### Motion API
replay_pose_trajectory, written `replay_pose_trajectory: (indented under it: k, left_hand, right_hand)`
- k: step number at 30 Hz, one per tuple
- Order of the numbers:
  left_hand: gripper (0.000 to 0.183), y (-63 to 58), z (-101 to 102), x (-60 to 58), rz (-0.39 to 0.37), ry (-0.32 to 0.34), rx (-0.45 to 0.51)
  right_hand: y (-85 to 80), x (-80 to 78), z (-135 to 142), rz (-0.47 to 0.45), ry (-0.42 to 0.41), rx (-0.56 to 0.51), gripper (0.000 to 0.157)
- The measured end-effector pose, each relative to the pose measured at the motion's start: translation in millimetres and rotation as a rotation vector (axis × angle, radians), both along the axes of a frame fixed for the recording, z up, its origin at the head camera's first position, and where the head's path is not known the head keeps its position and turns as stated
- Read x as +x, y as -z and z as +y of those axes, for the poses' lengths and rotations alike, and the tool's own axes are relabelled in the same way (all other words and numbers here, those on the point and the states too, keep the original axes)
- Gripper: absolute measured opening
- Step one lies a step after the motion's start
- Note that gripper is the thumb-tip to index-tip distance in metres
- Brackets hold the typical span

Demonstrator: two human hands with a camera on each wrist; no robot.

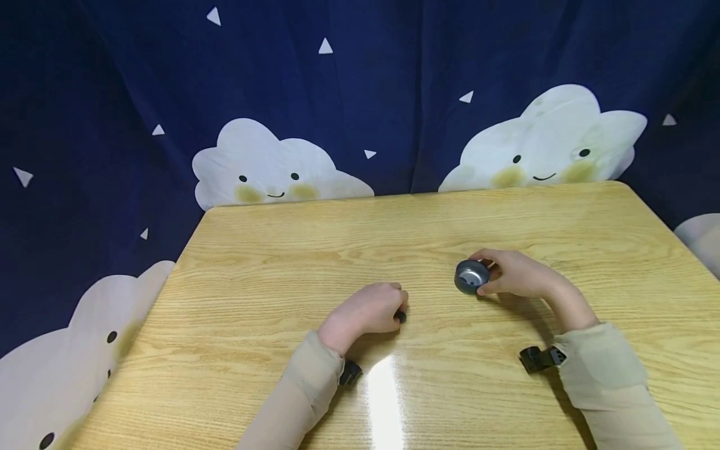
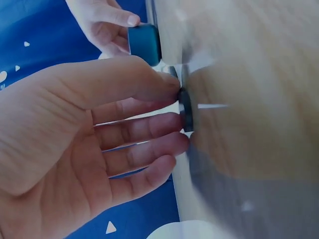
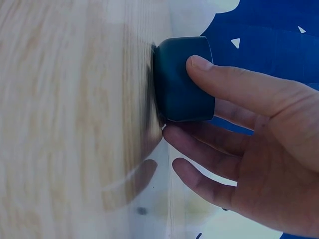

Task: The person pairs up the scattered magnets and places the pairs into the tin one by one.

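Observation:
My right hand (image 1: 520,273) holds a small dark cup (image 1: 471,277) with a silvery inside, its opening facing up. The right wrist view shows the thumb on one side of the cup's blue-green wall (image 3: 182,79) and the fingers around the other, with its base right at the tabletop. To the left and nearer the body, my left hand (image 1: 374,307) pinches a small, flat, dark round piece (image 2: 186,110) low over the table. Most of that piece is hidden by the hand in the head view, where only a black end (image 1: 400,317) shows.
Both hands work over a light wood-grain table (image 1: 253,262). Behind it hangs a dark blue curtain (image 1: 394,75) with white clouds and triangles. A black wrist mount (image 1: 541,359) juts from the right sleeve, another (image 1: 350,373) from the left. Light glares on the near tabletop.

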State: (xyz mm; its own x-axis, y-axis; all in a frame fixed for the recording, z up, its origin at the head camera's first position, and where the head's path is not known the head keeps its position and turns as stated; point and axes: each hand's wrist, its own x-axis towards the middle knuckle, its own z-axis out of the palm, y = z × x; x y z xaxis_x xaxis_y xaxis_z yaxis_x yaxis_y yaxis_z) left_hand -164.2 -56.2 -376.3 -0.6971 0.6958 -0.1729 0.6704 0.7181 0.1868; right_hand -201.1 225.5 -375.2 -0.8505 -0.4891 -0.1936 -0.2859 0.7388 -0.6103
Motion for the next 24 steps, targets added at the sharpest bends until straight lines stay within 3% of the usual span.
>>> replay_pose_trajectory:
  k: [10, 24]
  left_hand:
    - [0.022, -3.0, -1.1, 3.4, -0.064, 0.050, 0.018]
    - [0.023, 0.1, 5.0, 4.9, -0.058, 0.041, 0.034]
  right_hand:
    - [-0.6, 0.1, -0.6, 0.000, 0.003, 0.005, 0.061]
    - [0.8, -0.6, 0.4, -0.006, 0.000, -0.005, 0.060]
